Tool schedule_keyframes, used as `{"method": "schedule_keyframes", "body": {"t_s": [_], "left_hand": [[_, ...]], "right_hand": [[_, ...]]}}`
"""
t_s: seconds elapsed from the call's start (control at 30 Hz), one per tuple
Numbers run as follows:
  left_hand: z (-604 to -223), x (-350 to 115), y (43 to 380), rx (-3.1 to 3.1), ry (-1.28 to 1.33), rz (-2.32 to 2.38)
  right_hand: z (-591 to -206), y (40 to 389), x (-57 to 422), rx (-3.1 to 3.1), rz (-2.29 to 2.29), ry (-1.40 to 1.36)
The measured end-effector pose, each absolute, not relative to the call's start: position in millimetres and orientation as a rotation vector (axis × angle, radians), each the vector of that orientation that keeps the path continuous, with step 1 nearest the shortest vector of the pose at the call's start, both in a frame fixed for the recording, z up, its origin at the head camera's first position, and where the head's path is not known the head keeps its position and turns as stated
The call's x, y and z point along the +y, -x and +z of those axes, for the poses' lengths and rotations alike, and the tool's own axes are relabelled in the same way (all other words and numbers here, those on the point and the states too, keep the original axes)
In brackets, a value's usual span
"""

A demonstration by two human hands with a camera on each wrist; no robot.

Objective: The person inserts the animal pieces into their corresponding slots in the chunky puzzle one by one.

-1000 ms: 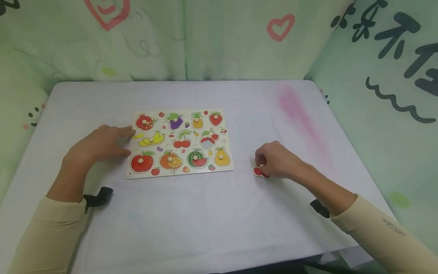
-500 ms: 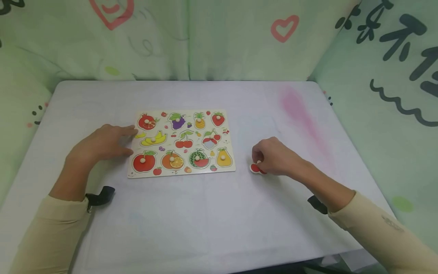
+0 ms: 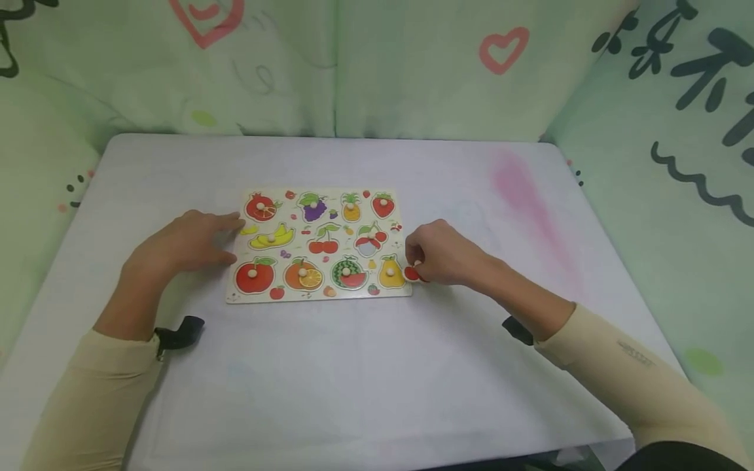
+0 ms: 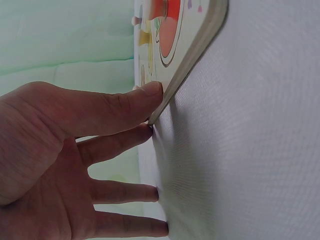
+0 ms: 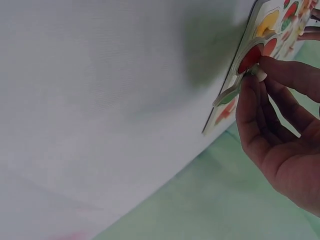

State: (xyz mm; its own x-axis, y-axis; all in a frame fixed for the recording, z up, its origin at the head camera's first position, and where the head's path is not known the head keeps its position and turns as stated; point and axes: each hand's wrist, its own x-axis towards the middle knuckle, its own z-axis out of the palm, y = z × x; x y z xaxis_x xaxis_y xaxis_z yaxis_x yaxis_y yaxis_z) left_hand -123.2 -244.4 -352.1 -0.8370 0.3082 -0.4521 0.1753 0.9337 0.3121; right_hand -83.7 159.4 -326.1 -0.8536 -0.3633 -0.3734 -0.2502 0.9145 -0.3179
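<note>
A cream fruit peg puzzle board [image 3: 247, 299] lies flat on the white table, with several knobbed fruit pieces in it. My left hand [image 3: 184, 245] is at the board's left edge, thumb and index fingertips touching it, fingers extended. In the left wrist view, the thumb [image 4: 120, 106] lies against the board's corner. My right hand [image 3: 443, 252] pinches a cherry puzzle piece [image 3: 410, 274] by its white peg, over the board's right edge beside the pear piece [image 3: 391, 273]. The right wrist view shows the cherry piece [image 5: 250, 60] tilted, its green leaf towards the lower left.
A white cloth covers the table [image 3: 330, 379], with a pink stain [image 3: 524, 196] at the back right. Green curtains [image 3: 406, 85] with drawn hearts and black characters surround it. A black strap piece [image 3: 182, 332] sits at the left cuff.
My right hand has moved left with the cherry piece, from the table right of the board to the board's right edge. The left hand stays at the left edge; the head view has shifted slightly.
</note>
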Motion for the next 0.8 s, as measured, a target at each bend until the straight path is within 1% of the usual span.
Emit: {"method": "schedule_keyframes", "body": {"t_s": [0.57, 0.8], "left_hand": [[-351.2, -242.9, 122.5, 2.581, -0.321, 0.378], [-351.0, -242.5, 123.1, 2.585, -0.321, 0.372]], "right_hand": [[-323.0, 116.5, 85.7, 2.646, -0.403, 0.661], [-332.5, 132.2, 55.1, 2.607, -0.47, 0.737]]}}
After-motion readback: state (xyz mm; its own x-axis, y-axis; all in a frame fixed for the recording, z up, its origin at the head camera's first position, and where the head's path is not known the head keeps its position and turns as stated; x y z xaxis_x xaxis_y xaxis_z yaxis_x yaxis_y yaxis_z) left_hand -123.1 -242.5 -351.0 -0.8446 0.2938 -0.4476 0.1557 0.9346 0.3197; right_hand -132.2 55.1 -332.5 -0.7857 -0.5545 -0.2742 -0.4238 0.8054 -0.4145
